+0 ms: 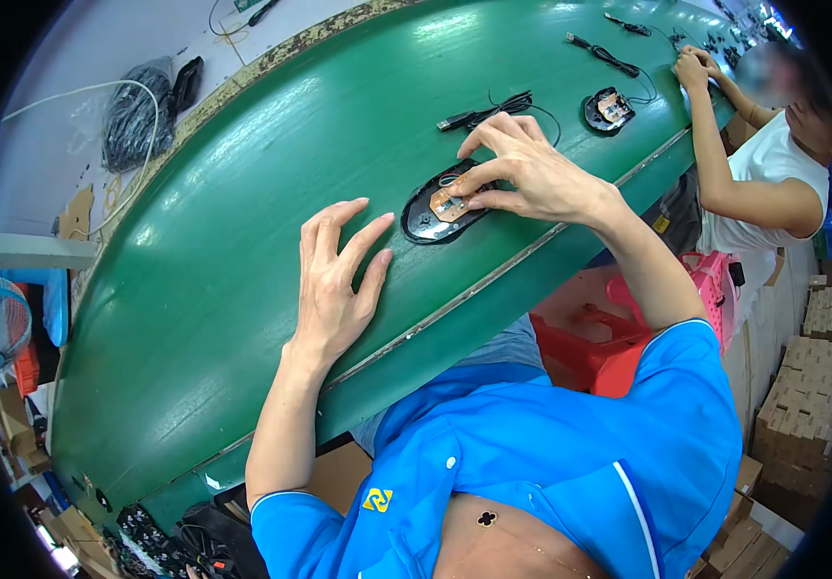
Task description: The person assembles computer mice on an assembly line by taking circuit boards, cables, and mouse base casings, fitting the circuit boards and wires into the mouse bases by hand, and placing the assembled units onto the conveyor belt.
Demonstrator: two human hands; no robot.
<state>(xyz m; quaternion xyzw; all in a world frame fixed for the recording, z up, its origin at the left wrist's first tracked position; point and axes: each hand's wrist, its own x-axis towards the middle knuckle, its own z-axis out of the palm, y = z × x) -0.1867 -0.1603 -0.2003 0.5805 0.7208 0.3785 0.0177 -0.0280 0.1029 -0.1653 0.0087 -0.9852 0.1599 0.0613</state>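
Observation:
A black computer mouse base [416,226], its top off, lies on the green belt with a copper-coloured circuit board [443,206] inside it. The thumb and a fingertip of my right hand [536,174] close on the right part of that board, while the other fingers arch above it. Coloured wires show by the fingertips. Behind my right hand lies the mouse's bundled black cable [503,109] with its plug. My left hand [334,280] hovers left of the mouse base, fingers spread and curved, holding nothing.
Another opened mouse [610,110] with its cable [604,55] lies farther right on the green belt [232,289]. Beyond it a co-worker [773,174] handles parts at the belt. Bagged dark cables [136,116] lie past the far edge. A red stool [594,347] stands beside me.

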